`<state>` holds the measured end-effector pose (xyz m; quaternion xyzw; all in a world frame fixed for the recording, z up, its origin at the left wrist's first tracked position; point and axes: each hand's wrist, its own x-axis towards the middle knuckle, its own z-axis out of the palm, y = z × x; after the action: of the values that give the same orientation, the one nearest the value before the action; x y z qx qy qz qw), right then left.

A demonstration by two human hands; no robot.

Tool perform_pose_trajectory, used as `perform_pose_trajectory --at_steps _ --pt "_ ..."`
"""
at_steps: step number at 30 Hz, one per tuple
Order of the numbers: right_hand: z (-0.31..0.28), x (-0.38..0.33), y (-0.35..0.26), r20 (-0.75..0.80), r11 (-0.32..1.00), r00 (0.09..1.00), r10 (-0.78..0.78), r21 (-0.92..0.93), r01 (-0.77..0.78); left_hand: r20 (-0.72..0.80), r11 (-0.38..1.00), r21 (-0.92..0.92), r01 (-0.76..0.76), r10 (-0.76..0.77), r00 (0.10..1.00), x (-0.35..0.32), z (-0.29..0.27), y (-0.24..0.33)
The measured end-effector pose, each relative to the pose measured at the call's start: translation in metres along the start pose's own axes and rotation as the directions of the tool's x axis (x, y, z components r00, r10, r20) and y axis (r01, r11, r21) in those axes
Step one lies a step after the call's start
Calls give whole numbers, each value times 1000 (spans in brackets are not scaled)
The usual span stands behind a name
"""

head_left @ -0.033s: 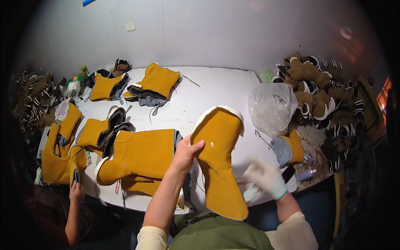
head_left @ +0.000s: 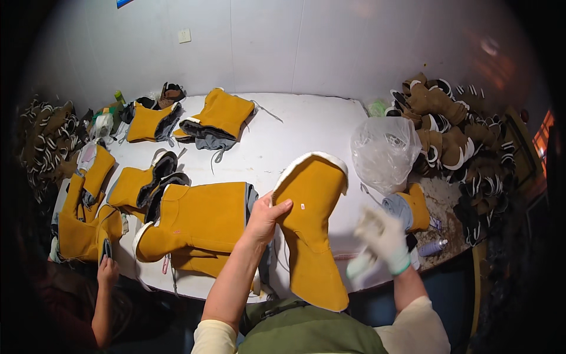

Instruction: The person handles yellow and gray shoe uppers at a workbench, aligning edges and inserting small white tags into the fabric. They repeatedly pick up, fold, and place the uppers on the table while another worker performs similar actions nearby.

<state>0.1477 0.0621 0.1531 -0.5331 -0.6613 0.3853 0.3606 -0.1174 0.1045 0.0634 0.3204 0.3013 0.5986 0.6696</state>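
My bare left hand (head_left: 269,213) grips a mustard-yellow boot upper (head_left: 311,236) with a white strip along its curved top edge, thumb on the near face. The piece hangs tilted over the table's front edge. To its right, apart from it, is my right hand (head_left: 382,239) in a whitish glove with a green-edged cuff, smeared by motion. A blurred pale thing (head_left: 361,265) shows beside its wrist; whether that hand holds it, I cannot tell. Left of my left arm lies a stack of yellow boot uppers (head_left: 206,215) with grey lining.
More yellow uppers (head_left: 221,115) lie on the white table (head_left: 283,130). A clear plastic bag (head_left: 386,153), a spray can (head_left: 433,248) and a heap of brown uppers (head_left: 439,106) are at the right. At the left, a co-worker's hand (head_left: 108,272) holds a yellow upper (head_left: 82,236).
My right hand has moved slightly up and to the right, away from the boot upper. The upper in my left hand has shifted only a little.
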Motion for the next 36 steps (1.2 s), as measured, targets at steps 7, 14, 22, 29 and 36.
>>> perform_pose_trajectory --at_steps 7,14,22,29,36 --pt "-14 103 -29 284 980 957 -65 -164 115 101 993 -50 109 -104 989 18 15 -15" --pt "-10 161 40 710 912 690 139 179 -369 -63 982 178 -67 79 995 22 18 -62" --pt "9 170 100 756 700 645 105 405 -588 365 -21 848 -530 748 554 -14 33 -57" --pt "28 168 120 837 476 546 33 467 -745 144 242 866 -438 719 680 -5 35 -63" --pt "42 163 112 799 453 586 136 476 -754 47 364 833 -417 704 709 -8 30 -57"
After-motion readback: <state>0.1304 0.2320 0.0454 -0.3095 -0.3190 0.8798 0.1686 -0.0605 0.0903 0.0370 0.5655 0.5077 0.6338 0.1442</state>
